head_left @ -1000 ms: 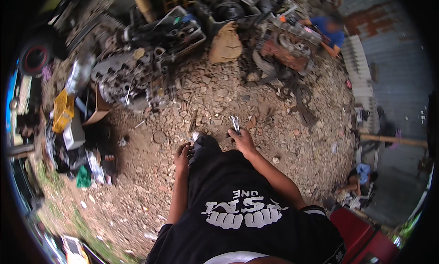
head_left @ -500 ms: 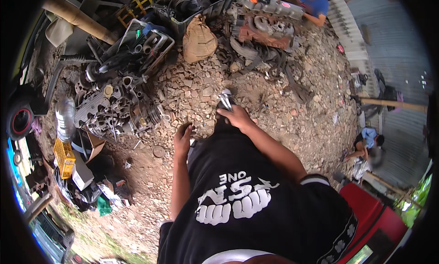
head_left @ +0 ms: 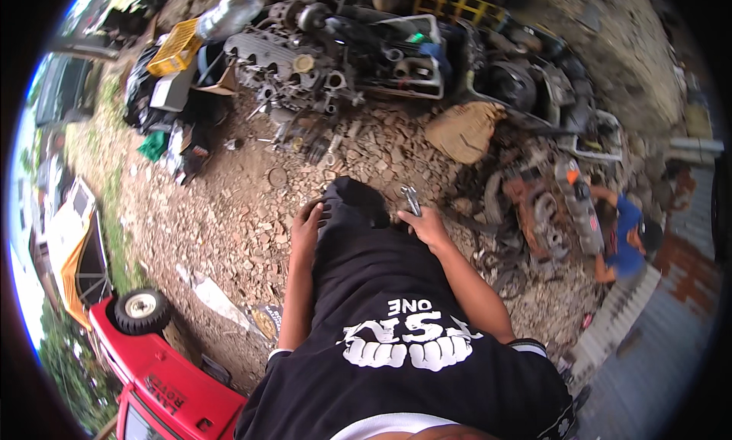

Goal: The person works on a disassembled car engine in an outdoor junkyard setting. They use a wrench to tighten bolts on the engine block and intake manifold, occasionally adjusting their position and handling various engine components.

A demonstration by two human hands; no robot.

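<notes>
My right hand [head_left: 428,228] is closed around shiny metal wrenches [head_left: 412,199], whose ends stick out past the fingers; exactly how many there are I cannot tell. It hangs just right of my dark-trousered leg [head_left: 352,200]. On the other side of that leg, my left hand [head_left: 306,220] rests against the trousers with its fingers stretched loosely and nothing visible in them. Ahead on the rubble lies a greasy engine [head_left: 282,62] with loose metal parts around it.
Bins of scrap parts [head_left: 415,74] and a brown sack [head_left: 467,131] stand ahead. At right, a person in blue [head_left: 629,234] touches a rusty engine block [head_left: 537,219]. A yellow crate [head_left: 175,47] sits far left; a red vehicle [head_left: 164,364] stands lower left. Broken stones cover the ground.
My view has turned left, so the engine and bins have swung from the left to ahead. My left hand has come against my leg; the wrenches stay in my right hand.
</notes>
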